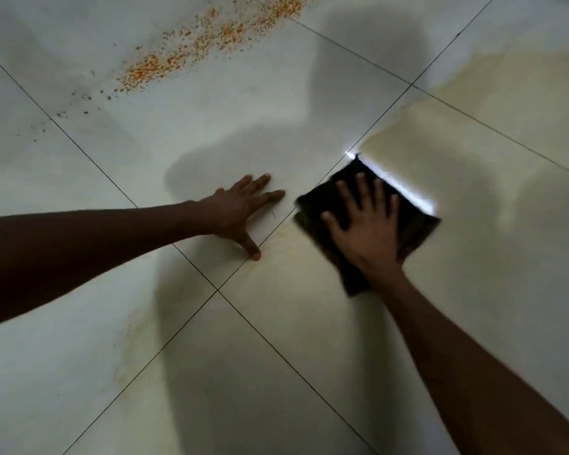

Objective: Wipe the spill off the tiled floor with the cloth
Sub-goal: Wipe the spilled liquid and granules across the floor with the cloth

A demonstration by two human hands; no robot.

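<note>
A dark folded cloth [414, 224] lies flat on the pale tiled floor [79, 372], right of centre. My right hand [367, 226] presses on it with fingers spread and straight. A yellowish wet film [457, 192] covers the tiles around and beyond the cloth, reaching to the upper right. A bright glint runs along the cloth's far edge. My left hand [240, 211] rests flat on the floor just left of the cloth, fingers spread, holding nothing.
A streak of orange grains [191, 50] with dark specks lies scattered across the far tiles at upper left. Dark grout lines cross the floor diagonally. Broad shadows fall over the middle tiles.
</note>
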